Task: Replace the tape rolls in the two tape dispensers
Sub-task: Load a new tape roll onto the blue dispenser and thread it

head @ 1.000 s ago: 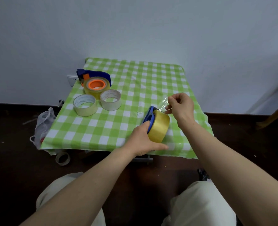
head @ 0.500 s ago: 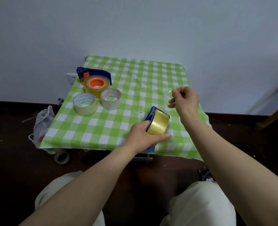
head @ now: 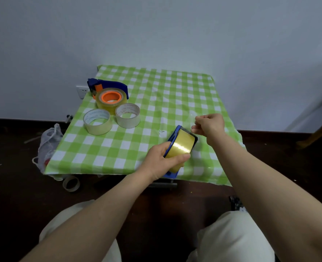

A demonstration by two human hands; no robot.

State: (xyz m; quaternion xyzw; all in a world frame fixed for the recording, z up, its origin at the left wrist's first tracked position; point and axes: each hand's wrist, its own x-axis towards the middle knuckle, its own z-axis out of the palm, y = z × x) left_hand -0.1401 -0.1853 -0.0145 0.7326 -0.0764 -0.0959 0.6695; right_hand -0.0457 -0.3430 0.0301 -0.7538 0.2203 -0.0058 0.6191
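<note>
The left hand [head: 161, 159] grips the near blue dispenser [head: 172, 148] with its yellow roll [head: 179, 147] at the table's near edge; the right hand [head: 209, 124], pinched closed just beyond, seemingly draws out clear tape. Threading it through likely comes next.

One tape dispenser [head: 107, 87] sits at far-left of the surface [head: 175, 95], two loose rolls [head: 97, 123] [head: 127, 115] just in front; 2nd dispenser [head: 179, 148] stands near front edge, btwn left hand [head: 160, 159] & right hand [head: 210, 124].

No text, label or number is legible anywhere.
</note>
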